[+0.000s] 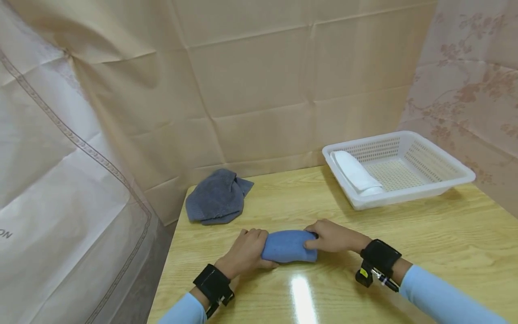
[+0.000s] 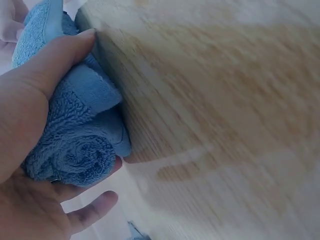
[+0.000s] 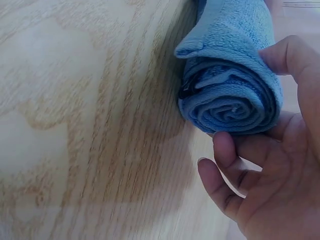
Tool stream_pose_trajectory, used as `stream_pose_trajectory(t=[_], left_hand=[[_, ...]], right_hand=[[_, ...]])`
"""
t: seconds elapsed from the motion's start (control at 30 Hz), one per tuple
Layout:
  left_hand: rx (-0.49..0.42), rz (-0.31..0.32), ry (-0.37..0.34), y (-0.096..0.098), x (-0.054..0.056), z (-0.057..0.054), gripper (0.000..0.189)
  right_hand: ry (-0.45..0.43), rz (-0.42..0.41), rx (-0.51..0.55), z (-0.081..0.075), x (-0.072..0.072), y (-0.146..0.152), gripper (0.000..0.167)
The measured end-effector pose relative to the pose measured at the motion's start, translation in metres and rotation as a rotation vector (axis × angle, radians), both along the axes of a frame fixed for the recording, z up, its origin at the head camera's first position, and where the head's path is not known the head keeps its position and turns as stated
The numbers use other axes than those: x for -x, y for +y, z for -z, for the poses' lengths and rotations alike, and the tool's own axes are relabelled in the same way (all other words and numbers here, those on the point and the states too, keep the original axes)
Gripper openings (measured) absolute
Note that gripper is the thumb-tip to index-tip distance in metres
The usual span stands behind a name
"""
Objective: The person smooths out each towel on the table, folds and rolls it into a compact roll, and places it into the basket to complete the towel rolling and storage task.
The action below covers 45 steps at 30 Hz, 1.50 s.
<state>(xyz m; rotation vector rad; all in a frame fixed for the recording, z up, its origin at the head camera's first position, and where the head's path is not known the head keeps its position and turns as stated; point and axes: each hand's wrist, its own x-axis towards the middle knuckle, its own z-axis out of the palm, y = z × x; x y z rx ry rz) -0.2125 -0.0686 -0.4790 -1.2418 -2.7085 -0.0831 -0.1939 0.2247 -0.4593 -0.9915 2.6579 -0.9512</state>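
Observation:
A blue towel [image 1: 286, 246], rolled into a short cylinder, is between both hands at the front of the table. My left hand [image 1: 247, 253] grips its left end, and in the left wrist view the thumb lies across the towel roll [image 2: 80, 150] with fingers beneath. At the other end my right hand [image 1: 332, 237] holds the roll between thumb and fingers. The spiral end of the towel [image 3: 230, 110] and a loose hem flap show in the right wrist view. Some right fingers extend below the roll.
A crumpled dark grey towel [image 1: 218, 196] lies at the table's back left. Toward the back right stands a white plastic basket [image 1: 413, 194], with a rolled white towel [image 1: 356, 172] along its left side. Beige cloth [image 1: 259, 90] hangs behind the wooden table [image 1: 279, 198].

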Motion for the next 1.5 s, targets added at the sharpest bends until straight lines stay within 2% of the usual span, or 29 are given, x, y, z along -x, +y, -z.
stream_pose_trajectory(t=[0.13,0.3,0.37,0.4,0.53,0.6,0.7,0.8,0.93,1.03,1.13,1.3,1.5], left_hand=[[0.016,-0.007,-0.013,0.003,0.002,0.001,0.082],[0.039,0.010,-0.013,0.006,0.006,0.004,0.089],[0.041,0.024,-0.018,0.007,0.008,0.004,0.085],[0.039,0.030,-0.022,0.007,0.008,0.004,0.082],[0.017,0.051,-0.085,0.007,0.011,0.003,0.074],[0.012,0.053,-0.130,0.008,0.013,0.003,0.071],[-0.004,0.049,-0.183,0.009,0.016,0.003,0.069],[-0.025,0.046,-0.187,0.011,0.018,0.003,0.068],[-0.035,0.032,-0.167,0.011,0.018,0.002,0.068],[-0.040,0.013,-0.191,0.011,0.020,-0.001,0.071],[-0.052,0.007,-0.216,0.011,0.023,-0.001,0.074],[-0.053,0.025,-0.195,0.009,0.024,-0.001,0.069],[-0.072,-0.016,-0.236,0.005,0.025,0.001,0.068]], right_hand=[[-0.074,0.002,0.026,-0.003,-0.001,0.003,0.025],[-0.073,0.021,-0.003,-0.007,-0.002,0.002,0.020],[-0.032,0.051,-0.068,-0.007,-0.005,-0.002,0.014],[0.001,0.071,-0.113,-0.006,-0.008,-0.006,0.018],[0.208,0.106,-0.317,-0.001,-0.023,-0.024,0.051],[0.264,0.096,-0.377,0.001,-0.028,-0.033,0.063],[0.301,0.073,-0.392,0.007,-0.028,-0.039,0.076],[0.340,0.084,-0.375,0.014,-0.023,-0.040,0.087],[0.464,0.102,-0.343,0.024,-0.014,-0.040,0.088],[0.510,0.105,-0.334,0.027,-0.007,-0.040,0.087],[0.498,0.091,-0.337,0.028,0.000,-0.038,0.085],[0.445,0.056,-0.304,0.024,0.007,-0.037,0.084],[0.377,0.047,-0.288,0.021,0.014,-0.042,0.092]])
